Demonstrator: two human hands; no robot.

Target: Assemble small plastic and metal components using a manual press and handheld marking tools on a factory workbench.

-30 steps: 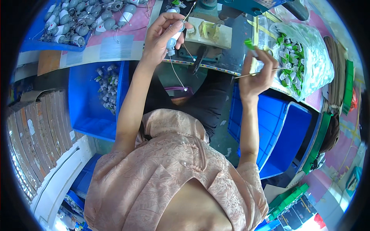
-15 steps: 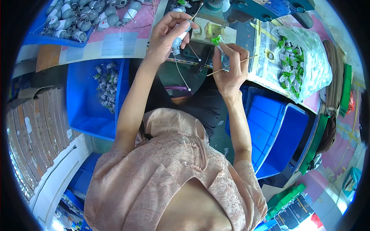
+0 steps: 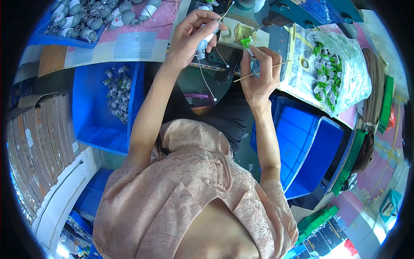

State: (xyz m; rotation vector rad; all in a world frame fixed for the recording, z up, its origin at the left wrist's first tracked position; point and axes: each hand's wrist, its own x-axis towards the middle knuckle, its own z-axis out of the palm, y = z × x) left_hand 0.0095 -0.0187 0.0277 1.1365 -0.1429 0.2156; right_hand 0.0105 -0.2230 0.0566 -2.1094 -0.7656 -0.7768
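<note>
My left hand [image 3: 183, 45] is closed round a small grey and white plastic housing [image 3: 201, 48], near the table's front edge. Thin wires with small white plugs [image 3: 214, 99] dangle below it. To the right, my right hand [image 3: 263, 77] pinches a small green and clear-white plastic piece [image 3: 246, 42] between thumb and fingertips. A thin wooden stick [image 3: 242, 78] also lies across that hand, tucked among its fingers. The two hands are apart, and the green piece does not touch the housing. My left fingers hide part of the housing.
At the far left, a blue tray [image 3: 64, 42] holds many similar grey parts. A blue bin [image 3: 92, 129] below has more parts. On the right, a clear plastic bag [image 3: 355, 82] is full of green-white pieces. Blue crates [image 3: 297, 146] stand beside my right arm; a blue-green machine [image 3: 319, 11] rises ahead.
The whole view has shifted slightly. Both hands keep their grips, and the green piece has tilted a little in my right fingers.
</note>
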